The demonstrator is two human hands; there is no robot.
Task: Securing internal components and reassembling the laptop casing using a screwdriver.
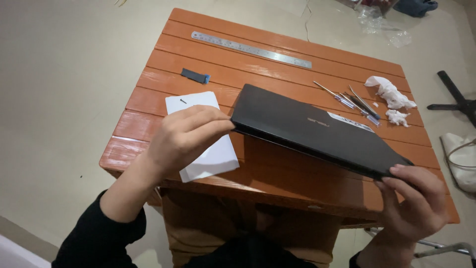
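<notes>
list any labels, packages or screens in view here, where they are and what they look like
Logo mark: small pale lettering on the closed black laptop, held by left hand and right hand.
Sticker: pale strip at the laptop's far edge.
Clear plastic wrapping: crumpled, on the floor beyond the table.
No lit screen shows.

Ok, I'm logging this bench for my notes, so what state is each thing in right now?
Black closed laptop: lid shut, lifted off the table at its near edge, held at two corners.
Left hand: fingers pinching the laptop's left corner.
Right hand: gripping the right corner.
White paper sheet: flat, small dark screw on it.
Long steel ruler: lying flat.
Screwdrivers: lying loose.
White tissues: crumpled.
</notes>
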